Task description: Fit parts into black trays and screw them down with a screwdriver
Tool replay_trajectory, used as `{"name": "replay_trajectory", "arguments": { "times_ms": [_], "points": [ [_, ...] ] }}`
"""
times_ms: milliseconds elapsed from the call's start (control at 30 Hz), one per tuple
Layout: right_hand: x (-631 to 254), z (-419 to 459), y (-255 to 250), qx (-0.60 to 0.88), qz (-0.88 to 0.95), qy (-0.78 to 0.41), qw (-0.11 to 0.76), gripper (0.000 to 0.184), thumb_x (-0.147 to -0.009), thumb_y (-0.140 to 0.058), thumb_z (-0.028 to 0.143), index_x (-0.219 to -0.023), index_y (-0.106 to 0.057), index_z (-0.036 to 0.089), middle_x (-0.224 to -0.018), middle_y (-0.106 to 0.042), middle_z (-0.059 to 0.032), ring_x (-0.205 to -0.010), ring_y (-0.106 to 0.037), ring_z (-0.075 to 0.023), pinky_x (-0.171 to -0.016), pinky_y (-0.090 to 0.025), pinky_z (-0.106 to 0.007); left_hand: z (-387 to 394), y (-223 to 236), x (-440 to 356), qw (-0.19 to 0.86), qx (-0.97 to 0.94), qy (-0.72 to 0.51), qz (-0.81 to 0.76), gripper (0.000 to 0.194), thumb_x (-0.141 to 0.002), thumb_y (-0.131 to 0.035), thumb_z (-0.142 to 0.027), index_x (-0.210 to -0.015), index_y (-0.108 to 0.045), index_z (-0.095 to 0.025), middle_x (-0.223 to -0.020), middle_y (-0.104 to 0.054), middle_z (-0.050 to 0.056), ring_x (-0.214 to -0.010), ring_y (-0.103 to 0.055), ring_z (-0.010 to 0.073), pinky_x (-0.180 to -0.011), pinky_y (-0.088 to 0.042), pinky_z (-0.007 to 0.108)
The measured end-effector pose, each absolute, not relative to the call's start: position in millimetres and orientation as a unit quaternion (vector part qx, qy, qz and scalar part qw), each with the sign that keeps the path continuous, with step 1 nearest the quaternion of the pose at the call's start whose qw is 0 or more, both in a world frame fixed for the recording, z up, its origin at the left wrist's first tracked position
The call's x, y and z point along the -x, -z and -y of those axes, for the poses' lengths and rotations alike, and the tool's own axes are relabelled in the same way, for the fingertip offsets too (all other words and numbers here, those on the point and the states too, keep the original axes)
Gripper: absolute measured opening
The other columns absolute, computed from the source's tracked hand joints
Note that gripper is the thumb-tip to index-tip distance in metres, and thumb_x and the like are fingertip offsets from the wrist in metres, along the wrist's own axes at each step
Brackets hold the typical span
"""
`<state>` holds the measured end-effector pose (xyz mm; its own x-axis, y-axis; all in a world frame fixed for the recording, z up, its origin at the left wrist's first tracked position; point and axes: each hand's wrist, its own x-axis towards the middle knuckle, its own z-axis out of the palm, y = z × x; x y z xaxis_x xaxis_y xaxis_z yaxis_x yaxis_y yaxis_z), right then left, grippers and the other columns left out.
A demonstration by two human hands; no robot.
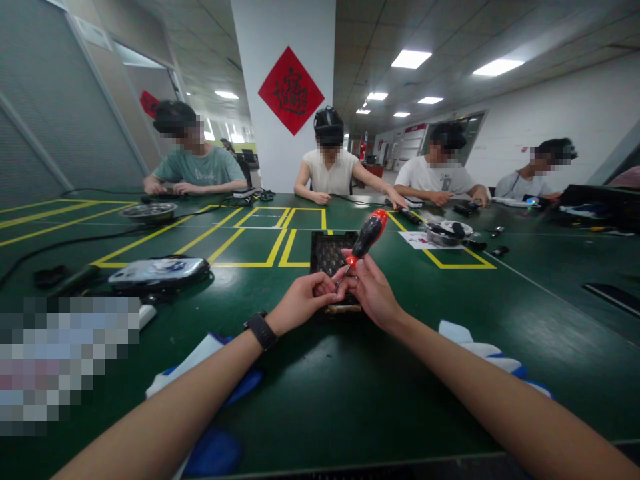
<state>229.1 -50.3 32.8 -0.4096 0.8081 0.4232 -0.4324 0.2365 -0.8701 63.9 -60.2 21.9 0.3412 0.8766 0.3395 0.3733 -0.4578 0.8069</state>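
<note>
A screwdriver (369,237) with a red and black handle stands tilted in my right hand (374,293), its handle up and its thin shaft running down to the left. My left hand (305,301), with a dark watch (261,331) on the wrist, is closed in a pinch beside the screwdriver's tip. Whatever the left fingertips hold, if anything, is too small to make out. Both hands meet over a black tray-like case (324,248) with a patterned inside. Its near part is partly hidden by my hands.
Blue-and-white gloves lie by my left forearm (245,387) and right forearm (493,350). At left are a phone-like device (160,272) and a metal bowl (149,212). Another bowl (447,232) with dark items stands at right on paper. Several people sit across the green table (400,413).
</note>
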Motion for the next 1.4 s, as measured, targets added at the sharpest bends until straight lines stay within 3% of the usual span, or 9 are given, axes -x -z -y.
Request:
{"name": "replay_trajectory", "arguments": {
  "times_ms": [267, 600, 933, 1200, 1400],
  "points": [
    [-229.9, 50.8, -33.8, 0.149, 0.582, -0.606, 0.522, 0.03, -0.09, -0.033, 0.039, -0.117, -0.038, 0.025, -0.083, -0.061, -0.0013, -0.056, -0.059, -0.0109, -0.062, -0.048, -0.031, 59.4, -25.1, -57.8, 0.33, -0.771, -0.372, -0.397, 0.025, -0.08, -0.053, -0.034, -0.085, -0.063, -0.012, -0.075, -0.062, 0.003, -0.066, -0.051, 0.0107, -0.062, -0.039, 0.021],
    [-230.1, 50.8, -33.7, 0.157, 0.59, -0.598, 0.52, 0.032, -0.09, -0.035, 0.039, -0.117, -0.04, 0.024, -0.081, -0.06, -0.001, -0.053, -0.057, -0.0097, -0.059, -0.047, -0.029, 60.7, -23.6, -62.8, 0.313, -0.754, -0.39, -0.424, 0.03, -0.071, -0.063, -0.042, -0.074, -0.057, -0.012, -0.063, -0.054, -0.002, -0.055, -0.041, 0.0067, -0.053, -0.033, 0.019],
    [-230.0, 49.3, -32.8, 0.159, 0.602, -0.593, 0.51, 0.038, -0.088, -0.037, 0.043, -0.121, -0.038, 0.025, -0.083, -0.061, -0.0014, -0.052, -0.057, -0.0098, -0.058, -0.048, -0.029, 62.3, -25.1, -60.7, 0.318, -0.771, -0.374, -0.406, 0.03, -0.079, -0.054, -0.039, -0.083, -0.065, -0.012, -0.072, -0.062, 0.003, -0.065, -0.051, 0.0115, -0.058, -0.037, 0.021],
    [-230.0, 49.8, -32.8, 0.162, 0.598, -0.592, 0.516, 0.038, -0.088, -0.038, 0.043, -0.122, -0.039, 0.025, -0.084, -0.06, -0.0013, -0.053, -0.057, -0.0092, -0.059, -0.047, -0.028, 62.4, -24.0, -64.8, 0.306, -0.741, -0.414, -0.431, 0.025, -0.069, -0.066, -0.035, -0.078, -0.061, -0.012, -0.065, -0.059, -0.001, -0.057, -0.047, 0.0078, -0.056, -0.038, 0.019],
    [-231.0, 49.3, -33.3, 0.161, 0.601, -0.592, 0.512, 0.037, -0.089, -0.036, 0.041, -0.123, -0.036, 0.025, -0.084, -0.06, -0.0015, -0.053, -0.057, -0.0092, -0.06, -0.047, -0.029, 61.4, -24.7, -60.4, 0.312, -0.753, -0.404, -0.416, 0.024, -0.077, -0.058, -0.033, -0.087, -0.066, -0.012, -0.08, -0.067, 0.005, -0.07, -0.057, 0.0129, -0.065, -0.044, 0.023]
  ]
}}
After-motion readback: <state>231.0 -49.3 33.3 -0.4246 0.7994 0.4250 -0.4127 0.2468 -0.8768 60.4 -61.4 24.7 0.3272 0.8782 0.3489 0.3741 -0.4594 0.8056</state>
